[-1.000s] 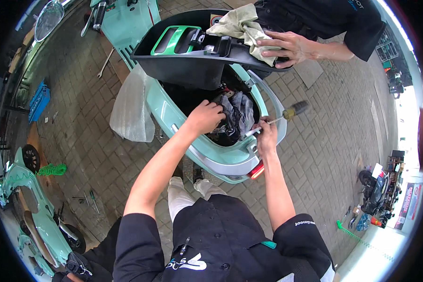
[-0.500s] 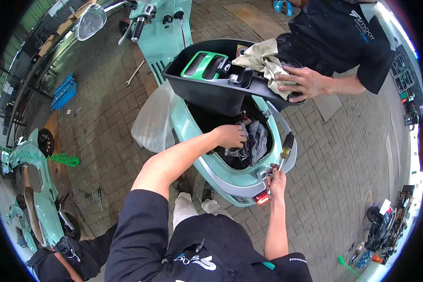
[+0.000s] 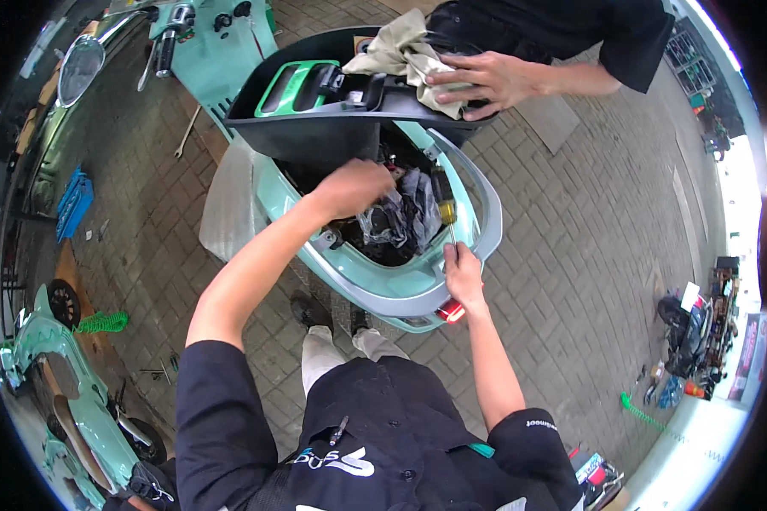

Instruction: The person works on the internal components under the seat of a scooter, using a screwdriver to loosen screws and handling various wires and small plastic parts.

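I stand behind a mint green scooter [image 3: 418, 294] with its black seat [image 3: 315, 128] raised. My left hand [image 3: 354, 189] reaches into the open under-seat compartment, fingers curled beside a crumpled grey sheet [image 3: 400, 217]. It is blurred, and whether it grips anything is unclear. My right hand [image 3: 462, 268] rests at the rear rim and holds a screwdriver [image 3: 443, 213] with a yellow and black handle, pointing into the compartment. A co-worker's hand [image 3: 486, 81] presses a beige cloth [image 3: 400, 51] onto the raised seat.
A red tail light [image 3: 452, 312] sits just below my right hand. A second mint scooter [image 3: 51, 375] and a green coiled hose [image 3: 102, 324] lie at lower left, with a blue crate [image 3: 75, 200] further left. A wrench [image 3: 186, 132] lies on the paving. Tools [image 3: 690, 332] are piled at the right.
My right hand has brought the screwdriver from outside the scooter's right side over the rear rim into the compartment. My left hand stayed inside the compartment. The co-worker's hand still holds the cloth.
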The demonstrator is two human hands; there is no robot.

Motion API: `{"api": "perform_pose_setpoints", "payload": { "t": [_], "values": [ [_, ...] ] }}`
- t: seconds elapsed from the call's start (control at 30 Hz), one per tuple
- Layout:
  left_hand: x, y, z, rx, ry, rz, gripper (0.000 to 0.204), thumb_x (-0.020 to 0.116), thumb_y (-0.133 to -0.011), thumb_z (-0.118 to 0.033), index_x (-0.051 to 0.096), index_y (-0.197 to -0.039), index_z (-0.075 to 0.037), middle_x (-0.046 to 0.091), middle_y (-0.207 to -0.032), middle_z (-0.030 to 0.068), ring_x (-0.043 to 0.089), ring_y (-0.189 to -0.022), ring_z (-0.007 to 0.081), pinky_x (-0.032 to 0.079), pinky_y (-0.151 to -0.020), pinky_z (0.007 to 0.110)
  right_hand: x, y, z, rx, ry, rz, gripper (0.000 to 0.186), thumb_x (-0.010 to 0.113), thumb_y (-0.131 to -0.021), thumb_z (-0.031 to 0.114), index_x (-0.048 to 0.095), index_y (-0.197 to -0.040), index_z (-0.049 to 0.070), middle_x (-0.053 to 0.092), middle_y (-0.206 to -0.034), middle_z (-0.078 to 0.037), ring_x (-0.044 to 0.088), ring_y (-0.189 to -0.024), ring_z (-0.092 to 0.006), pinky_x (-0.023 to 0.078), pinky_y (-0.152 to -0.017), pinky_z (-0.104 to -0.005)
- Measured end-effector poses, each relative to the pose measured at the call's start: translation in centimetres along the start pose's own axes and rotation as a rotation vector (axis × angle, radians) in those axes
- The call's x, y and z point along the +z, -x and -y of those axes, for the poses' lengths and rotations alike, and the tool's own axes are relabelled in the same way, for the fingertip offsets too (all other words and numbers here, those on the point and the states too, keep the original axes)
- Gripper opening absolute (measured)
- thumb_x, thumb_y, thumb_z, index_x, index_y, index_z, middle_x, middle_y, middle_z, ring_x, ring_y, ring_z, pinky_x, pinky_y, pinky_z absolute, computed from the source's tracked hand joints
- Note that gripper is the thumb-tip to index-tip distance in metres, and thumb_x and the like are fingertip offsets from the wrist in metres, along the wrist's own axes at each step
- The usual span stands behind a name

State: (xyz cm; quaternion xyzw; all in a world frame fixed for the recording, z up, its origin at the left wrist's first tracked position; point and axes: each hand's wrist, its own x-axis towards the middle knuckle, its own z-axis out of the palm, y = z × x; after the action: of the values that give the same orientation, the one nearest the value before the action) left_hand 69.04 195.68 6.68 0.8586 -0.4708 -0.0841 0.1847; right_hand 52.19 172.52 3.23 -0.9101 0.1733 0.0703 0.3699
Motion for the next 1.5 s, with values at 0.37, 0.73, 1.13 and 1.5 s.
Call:
{"api": "perform_pose_setpoints", "payload": {
  "t": [0.37,0.73,1.13,1.5],
  "values": [
    [9.3,5.7,-3.8,-0.873,0.904,-1.006,0.02,0.042,-0.094,-0.021,0.049,-0.096,-0.003,0.052,-0.086,0.0032,0.048,-0.08,0.0113,0.04,-0.074,0.025,4.5,-5.6,2.7,-0.345,0.134,-0.199,0.031,0.069,-0.068,0.017,0.05,-0.082,-0.003,0.054,-0.082,-0.021,0.053,-0.076,-0.0399,0.042,-0.068,-0.046],
    [11.8,2.9,-6.9,-1.269,1.755,-0.926,0.042,0.046,-0.086,-0.026,0.054,-0.114,0.004,0.057,-0.114,0.0172,0.051,-0.108,0.0275,0.034,-0.096,0.036,-8.0,7.2,-1.8,-0.259,0.052,-0.39,0.017,0.059,-0.066,0.008,0.046,-0.072,0.0,0.042,-0.064,-0.008,0.041,-0.056,-0.0207,0.036,-0.052,-0.0337],
    [10.7,1.7,-6.1,-1.048,1.546,-0.499,0.034,0.048,-0.086,-0.024,0.057,-0.108,0.0,0.062,-0.096,0.0075,0.056,-0.085,0.0181,0.041,-0.078,0.031,-0.3,28.9,-25.3,0.578,0.256,-0.154,0.025,0.07,-0.067,0.017,0.059,-0.075,-0.003,0.062,-0.07,-0.019,0.062,-0.068,-0.0349,0.047,-0.064,-0.0418],
    [9.1,-7.3,3.0,-0.915,0.906,-0.623,0.035,0.055,-0.082,-0.025,0.061,-0.095,0.007,0.063,-0.097,0.0183,0.06,-0.089,0.0291,0.044,-0.078,0.038,-0.6,34.0,-28.3,0.715,0.478,0.006,0.031,0.076,-0.063,0.021,0.061,-0.074,-0.003,0.061,-0.077,-0.02,0.062,-0.074,-0.0372,0.049,-0.069,-0.0436]
  ]
}}
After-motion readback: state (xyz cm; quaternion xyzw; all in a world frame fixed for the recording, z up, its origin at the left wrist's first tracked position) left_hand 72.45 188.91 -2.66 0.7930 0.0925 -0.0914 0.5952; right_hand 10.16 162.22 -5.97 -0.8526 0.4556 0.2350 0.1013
